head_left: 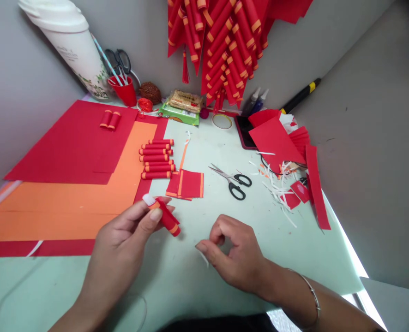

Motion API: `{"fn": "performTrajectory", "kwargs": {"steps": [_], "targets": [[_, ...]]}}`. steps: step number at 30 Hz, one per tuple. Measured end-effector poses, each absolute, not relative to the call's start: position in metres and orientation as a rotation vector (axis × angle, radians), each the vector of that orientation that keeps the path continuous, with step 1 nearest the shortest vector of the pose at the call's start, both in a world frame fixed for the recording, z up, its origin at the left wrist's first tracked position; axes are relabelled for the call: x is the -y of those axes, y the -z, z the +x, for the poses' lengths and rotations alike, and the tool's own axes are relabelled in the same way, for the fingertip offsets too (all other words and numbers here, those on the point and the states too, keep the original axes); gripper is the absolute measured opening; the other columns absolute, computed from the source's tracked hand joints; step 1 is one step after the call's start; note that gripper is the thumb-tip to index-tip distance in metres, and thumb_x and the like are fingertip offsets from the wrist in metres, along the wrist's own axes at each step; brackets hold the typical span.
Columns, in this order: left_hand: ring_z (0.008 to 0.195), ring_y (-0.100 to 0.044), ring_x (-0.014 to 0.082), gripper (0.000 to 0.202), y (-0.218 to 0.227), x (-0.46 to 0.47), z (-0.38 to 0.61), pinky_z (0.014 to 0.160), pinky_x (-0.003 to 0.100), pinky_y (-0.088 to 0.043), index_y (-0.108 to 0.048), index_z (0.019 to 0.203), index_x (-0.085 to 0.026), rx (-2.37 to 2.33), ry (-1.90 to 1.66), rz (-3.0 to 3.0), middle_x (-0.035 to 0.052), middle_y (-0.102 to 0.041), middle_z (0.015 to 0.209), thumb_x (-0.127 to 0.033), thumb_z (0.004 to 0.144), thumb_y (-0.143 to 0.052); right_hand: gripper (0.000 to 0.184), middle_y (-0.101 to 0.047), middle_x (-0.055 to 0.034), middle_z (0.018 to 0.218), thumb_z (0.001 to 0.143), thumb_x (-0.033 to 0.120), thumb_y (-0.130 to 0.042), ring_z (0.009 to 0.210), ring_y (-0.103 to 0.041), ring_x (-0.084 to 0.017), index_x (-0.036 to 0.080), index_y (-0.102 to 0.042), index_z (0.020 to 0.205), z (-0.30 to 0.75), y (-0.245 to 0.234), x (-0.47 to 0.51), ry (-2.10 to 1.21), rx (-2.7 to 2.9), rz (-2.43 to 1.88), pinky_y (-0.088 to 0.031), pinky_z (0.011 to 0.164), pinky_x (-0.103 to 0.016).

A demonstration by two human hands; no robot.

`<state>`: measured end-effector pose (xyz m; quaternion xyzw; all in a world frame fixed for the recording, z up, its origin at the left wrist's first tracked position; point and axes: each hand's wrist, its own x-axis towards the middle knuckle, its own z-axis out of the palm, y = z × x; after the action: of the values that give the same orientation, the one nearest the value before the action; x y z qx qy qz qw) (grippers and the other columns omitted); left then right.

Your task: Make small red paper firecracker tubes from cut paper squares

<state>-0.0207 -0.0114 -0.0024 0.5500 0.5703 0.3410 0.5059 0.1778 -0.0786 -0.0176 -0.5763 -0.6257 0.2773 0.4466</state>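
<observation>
My left hand (128, 235) is closed on a red paper roll (168, 217) with orange bands. A white end sticks out of the roll's upper left; I cannot tell what it belongs to. A flap of the red paper stands loose along the roll. My right hand (234, 253), lower and to the right, pinches a thin white paper strip (204, 259) between thumb and forefinger. Beyond my left hand lie small red paper pieces with orange edges (191, 183) and a row of finished red rolls (156, 158). Black-handled scissors (232, 180) lie on the table past my right hand.
Red sheets (73, 143) and orange sheets (87, 203) cover the table's left. White paper scraps (277, 189), red paper pieces (275, 138) and a phone (243, 133) are at the right. A tape roll (221, 121), a red cup (124, 92) and hanging red roll decorations (234, 50) line the back.
</observation>
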Motion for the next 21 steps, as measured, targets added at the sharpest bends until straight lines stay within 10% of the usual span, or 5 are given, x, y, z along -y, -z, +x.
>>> {"fn": "performTrajectory", "kwargs": {"steps": [4,21], "targets": [[0.087,-0.07,0.022,0.024,0.0,0.017,-0.012,0.08,0.027,-0.054,-0.075,0.097,-0.029,-1.314,-0.749,1.49,-0.0016,-0.078,0.094,-0.048,0.086,-0.065,0.006,-0.066,-0.0035,0.077,0.083,0.017,-0.068,0.072,-0.062,-0.015,0.018,-0.064,0.087,0.175,0.018,0.078,-0.529,1.59,-1.274,-0.051,0.066,-0.027],[0.095,-0.069,0.0195,0.019,0.005,0.039,0.008,0.086,0.025,-0.052,-0.067,0.107,-0.024,-1.269,-0.867,1.915,0.003,-0.072,0.101,-0.029,0.095,-0.054,0.035,-0.07,-0.0108,0.11,0.089,0.011,-0.059,0.101,-0.067,-0.018,0.018,-0.065,0.123,0.167,0.017,0.084,-0.72,1.563,-1.239,-0.056,0.092,-0.03]]}}
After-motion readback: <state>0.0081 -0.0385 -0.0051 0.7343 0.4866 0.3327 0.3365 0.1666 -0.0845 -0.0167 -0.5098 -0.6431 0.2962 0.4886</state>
